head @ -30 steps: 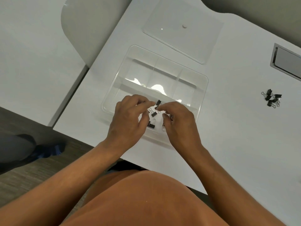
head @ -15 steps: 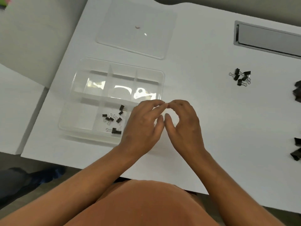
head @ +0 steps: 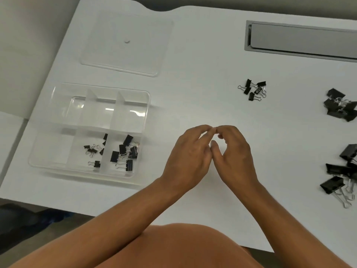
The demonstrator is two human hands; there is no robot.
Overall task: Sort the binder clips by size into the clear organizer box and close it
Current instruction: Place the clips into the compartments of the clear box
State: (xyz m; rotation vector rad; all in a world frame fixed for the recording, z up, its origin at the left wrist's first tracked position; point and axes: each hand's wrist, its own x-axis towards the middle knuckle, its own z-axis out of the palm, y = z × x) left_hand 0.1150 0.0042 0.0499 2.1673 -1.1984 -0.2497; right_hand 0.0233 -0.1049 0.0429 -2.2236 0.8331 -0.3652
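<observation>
Left hand [head: 190, 154] and right hand [head: 232, 151] side by side over bare table [head: 193, 93], right of box [head: 58, 167]; fingers loosely curled, fingertips meeting at top, thumbs close below. Nothing seen held, though small gap under the fingers poorly visible. Box open, six compartments, near left table edge. Front middle compartment: tiny clips [head: 92, 150]. Front right compartment: small clips [head: 125, 152]. Back row and front left compartment showing only glare. Lid [head: 125, 45] flat on table just behind box, apart from it. Loose pile of small clips, far group [head: 253, 89], well right of box, behind hands. Medium clips [head: 340, 105] at right edge of view. Large clips [head: 342, 176] nearer, also at right edge, partly cut off, wire handles pointing toward table front. Grey hatch [head: 301, 39] set into table at far right. Bare knee [head: 179, 246] below table front edge.
</observation>
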